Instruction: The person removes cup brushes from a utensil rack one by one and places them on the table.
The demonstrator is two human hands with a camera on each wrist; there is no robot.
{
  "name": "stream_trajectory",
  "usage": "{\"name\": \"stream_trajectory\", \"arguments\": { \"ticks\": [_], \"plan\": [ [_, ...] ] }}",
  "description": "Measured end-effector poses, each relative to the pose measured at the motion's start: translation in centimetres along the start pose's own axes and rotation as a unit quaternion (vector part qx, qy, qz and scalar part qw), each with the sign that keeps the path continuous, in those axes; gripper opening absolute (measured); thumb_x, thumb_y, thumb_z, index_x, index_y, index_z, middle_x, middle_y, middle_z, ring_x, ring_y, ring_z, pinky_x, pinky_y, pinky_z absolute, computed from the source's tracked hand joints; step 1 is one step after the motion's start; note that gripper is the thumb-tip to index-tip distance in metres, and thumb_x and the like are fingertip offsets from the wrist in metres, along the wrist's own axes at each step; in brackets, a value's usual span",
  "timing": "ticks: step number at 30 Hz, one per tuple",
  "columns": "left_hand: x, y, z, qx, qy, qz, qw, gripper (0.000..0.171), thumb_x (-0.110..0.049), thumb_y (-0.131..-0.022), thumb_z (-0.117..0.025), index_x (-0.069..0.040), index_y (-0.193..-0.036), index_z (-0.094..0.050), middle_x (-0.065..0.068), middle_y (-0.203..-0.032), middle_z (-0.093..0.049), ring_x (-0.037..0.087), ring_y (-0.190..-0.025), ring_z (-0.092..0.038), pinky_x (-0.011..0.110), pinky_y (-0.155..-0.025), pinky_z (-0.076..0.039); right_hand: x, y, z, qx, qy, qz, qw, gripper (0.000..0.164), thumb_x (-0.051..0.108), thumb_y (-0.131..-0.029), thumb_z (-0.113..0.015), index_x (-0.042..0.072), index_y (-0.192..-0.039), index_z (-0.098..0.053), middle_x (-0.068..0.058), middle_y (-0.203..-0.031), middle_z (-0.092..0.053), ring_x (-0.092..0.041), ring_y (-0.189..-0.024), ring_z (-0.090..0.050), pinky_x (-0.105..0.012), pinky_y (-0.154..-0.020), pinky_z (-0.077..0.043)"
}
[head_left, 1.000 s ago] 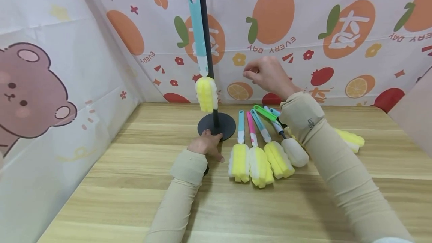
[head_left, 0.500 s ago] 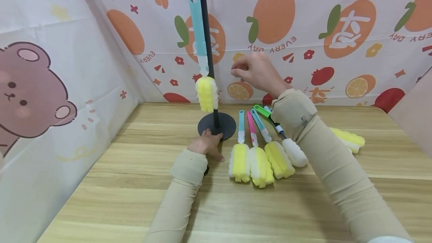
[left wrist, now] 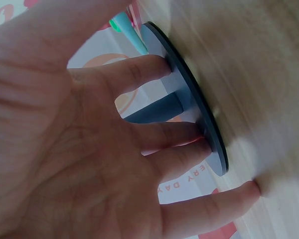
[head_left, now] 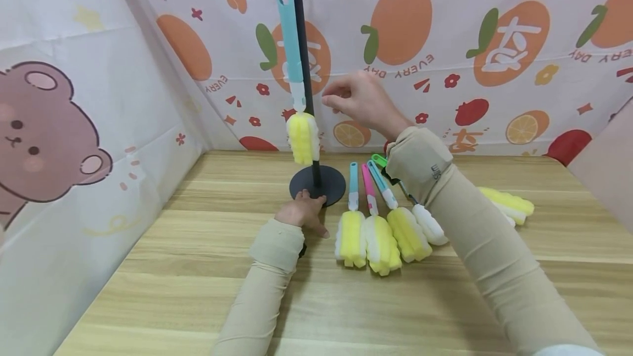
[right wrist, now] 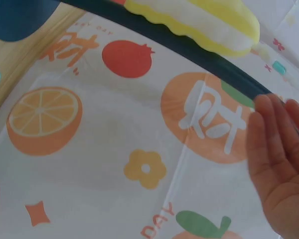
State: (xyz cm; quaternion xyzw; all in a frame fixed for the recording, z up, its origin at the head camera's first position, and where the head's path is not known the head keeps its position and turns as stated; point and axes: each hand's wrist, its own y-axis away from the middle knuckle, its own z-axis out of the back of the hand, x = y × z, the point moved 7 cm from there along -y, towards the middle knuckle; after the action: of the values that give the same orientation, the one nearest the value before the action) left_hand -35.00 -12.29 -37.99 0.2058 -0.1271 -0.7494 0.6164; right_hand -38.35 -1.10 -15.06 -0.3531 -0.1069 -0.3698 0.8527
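A black stand with a round base and hooks on top rises from the table. From one hook hangs a cup brush with a teal handle and a yellow-and-white sponge head. My left hand rests spread fingers on the base's front edge; in the left wrist view one fingertip touches the table beside the base. My right hand is raised just right of the pole, holding nothing, its fingers loosely bent. In the right wrist view, the hand appears near the pole; any contact is unclear.
Right of the base lie several brushes: a teal one, a pink-handled one, another teal one, and a white-headed one. A further yellow sponge head lies past my right forearm. A printed cloth hangs behind.
My right hand has moved left, closer to the pole and the hanging brush. My left hand stays on the base.
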Motion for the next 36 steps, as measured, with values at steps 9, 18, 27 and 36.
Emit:
{"name": "stream_trajectory", "arguments": {
  "ticks": [9,18,27,36],
  "plan": [
    [0.0,0.0,0.0,-0.001,0.005,-0.009,1.0,0.09,-0.043,-0.072,-0.073,-0.017,-0.143,-0.025,0.028,-0.144,-0.009,0.038,-0.13,-0.007,0.055,-0.099,-0.027,0.3,-0.7,-0.7,-0.058,-0.089,-0.015,0.994,0.021,0.019,-0.086,-0.062,0.009,-0.104,-0.065,0.0,-0.1,-0.064,-0.004,-0.084,-0.054,-0.022,-0.077,-0.046],
    [-0.1,-0.2,0.1,-0.007,-0.004,-0.007,0.9999,0.088,-0.044,-0.073,-0.071,-0.017,-0.143,-0.025,0.027,-0.144,-0.012,0.037,-0.13,-0.009,0.057,-0.096,-0.031,-0.2,-1.5,-2.6,-0.04,-0.186,-0.062,0.98,0.031,0.018,-0.084,-0.064,0.006,-0.112,-0.058,-0.005,-0.108,-0.061,-0.006,-0.092,-0.055,-0.024,-0.085,-0.045],
    [0.0,-0.2,-0.1,-0.004,-0.003,-0.001,1.0,0.088,-0.044,-0.073,-0.072,-0.018,-0.143,-0.025,0.027,-0.145,-0.01,0.037,-0.13,-0.007,0.056,-0.097,-0.029,0.5,-2.5,-4.5,-0.005,-0.29,-0.089,0.953,0.038,0.014,-0.084,-0.063,0.0,-0.119,-0.052,-0.012,-0.108,-0.062,-0.011,-0.09,-0.057,-0.028,-0.084,-0.046],
    [0.0,0.0,0.0,-0.002,-0.002,-0.007,1.0,0.089,-0.044,-0.072,-0.072,-0.018,-0.143,-0.025,0.029,-0.144,-0.009,0.038,-0.13,-0.008,0.056,-0.096,-0.03,1.4,-2.1,-4.8,-0.042,-0.221,-0.052,0.973,0.021,0.018,-0.089,-0.057,0.002,-0.102,-0.06,-0.008,-0.089,-0.063,-0.012,-0.074,-0.056,-0.028,-0.071,-0.049]
  ]
}}
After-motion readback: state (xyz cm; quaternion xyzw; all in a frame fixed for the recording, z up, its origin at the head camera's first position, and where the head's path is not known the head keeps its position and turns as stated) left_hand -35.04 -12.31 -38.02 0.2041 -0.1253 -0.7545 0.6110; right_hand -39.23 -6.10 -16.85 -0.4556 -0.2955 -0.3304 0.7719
